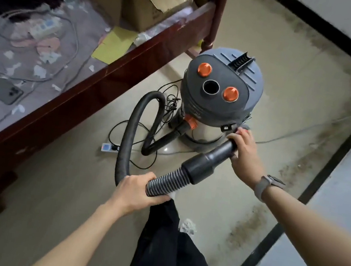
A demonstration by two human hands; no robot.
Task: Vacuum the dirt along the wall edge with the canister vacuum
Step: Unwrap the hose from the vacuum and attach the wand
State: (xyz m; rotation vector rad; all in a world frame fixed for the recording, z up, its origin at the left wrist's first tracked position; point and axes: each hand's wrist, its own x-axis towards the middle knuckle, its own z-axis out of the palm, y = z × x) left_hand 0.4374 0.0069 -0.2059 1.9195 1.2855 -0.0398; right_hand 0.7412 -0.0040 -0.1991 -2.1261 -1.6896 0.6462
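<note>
The floor (54,183) filled the view, beige, with a dark band of dirt (244,228) running beside the black baseboard (273,234) from five o'clock up to one o'clock. A bed (46,51) with a dark red wooden frame took up the nine to eleven o'clock area, carrying a cardboard box (146,9), a power strip (45,26) and a phone (4,90). The canister vacuum (218,93) stood just above centre, grey-topped with two orange knobs. Its black hose (134,127) looped out at seven o'clock of the canister and curved back to the ribbed end. The left hand (136,195) was wrapped around that ribbed section. The right hand (245,156), with a watch (268,186) at its wrist, gripped the hose's rigid black nozzle (208,162), just beside the canister's base.
</note>
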